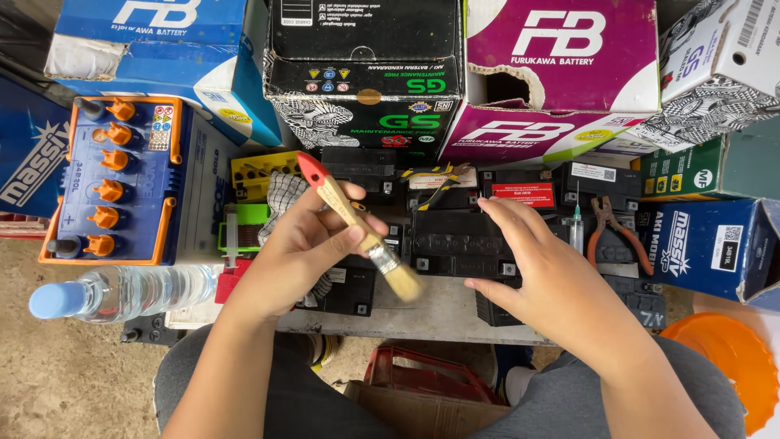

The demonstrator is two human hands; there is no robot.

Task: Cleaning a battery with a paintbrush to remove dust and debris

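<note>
Wooden brush (357, 229) in L hand (305, 248)

Red tip on the paintbrush (355, 223), pale wooden handle, silver ferrule, straw-coloured bristles. A black battery (461, 244) sits under it. The big battery (114, 183) at the worktop's left edge is blue, trimmed and capped in orange. Clear water bottle (122, 293), light blue cap. Magenta-and-white box (561, 69) at the far edge, and a black box (366, 73) with green lettering.
</note>
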